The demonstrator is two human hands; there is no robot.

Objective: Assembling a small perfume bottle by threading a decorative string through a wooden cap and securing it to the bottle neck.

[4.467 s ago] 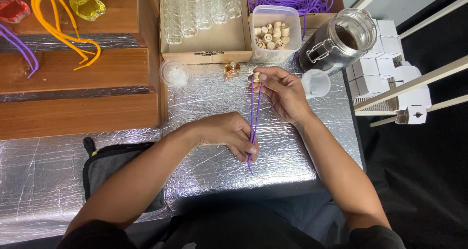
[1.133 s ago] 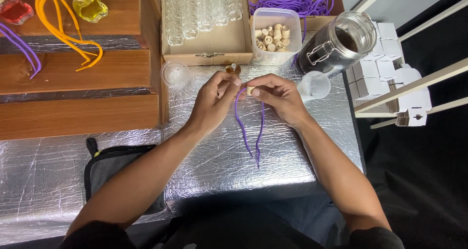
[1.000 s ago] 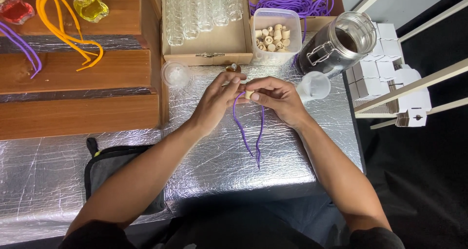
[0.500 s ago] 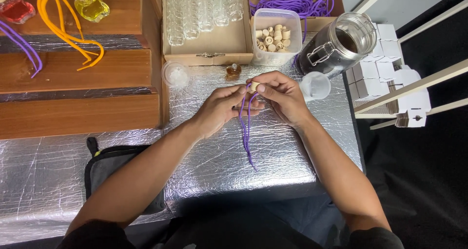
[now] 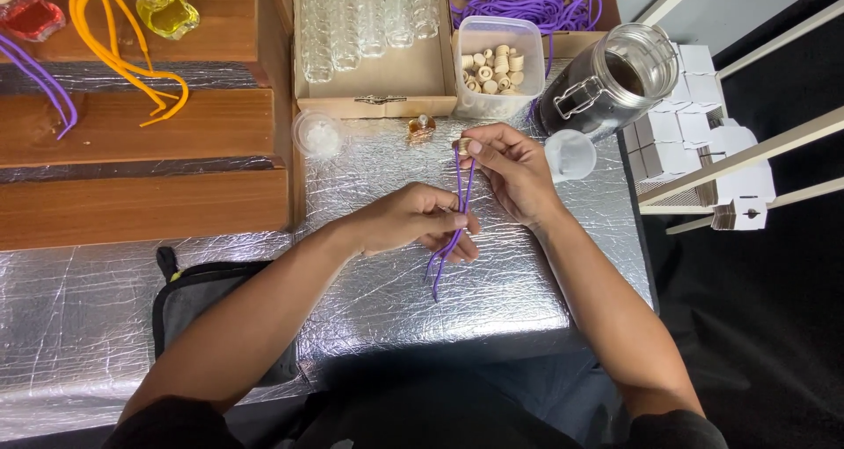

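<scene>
Pinching a small wooden bead (image 5: 462, 144) between thumb and fingertips, the right hand (image 5: 514, 172) sits just above the middle of the frame, over the silver foil table (image 5: 369, 308). A doubled purple cord (image 5: 457, 212) hangs from that bead and runs down toward the centre of the frame. There the left hand (image 5: 413, 225) is closed around the cord's lower stretch, fingers curled, and the two loose ends trail out below it onto the foil.

Above the hands, at the upper middle of the frame, a clear plastic tub (image 5: 499, 67) holds more wooden beads. To its left lies an open cardboard box (image 5: 378, 97) lined with rows of small clear glass bottles (image 5: 365, 18). A bundle of purple cords (image 5: 527, 10) lies in another box behind the tub. One small bottle with amber liquid (image 5: 421, 128) stands on the foil just left of the bead. A round clear lid (image 5: 318, 134) rests further left.

Right of the hands, a glass clip-top jar (image 5: 615, 80) lies tilted, with a frosted cup (image 5: 570, 155) beside it. Stacked white cartons (image 5: 703, 133) fill the right edge. Wooden steps (image 5: 141, 212) at the upper left carry an orange cord (image 5: 132, 54), a yellow bottle (image 5: 167, 10) and a red bottle (image 5: 31, 14). A dark pouch (image 5: 202, 300) lies at lower left.
</scene>
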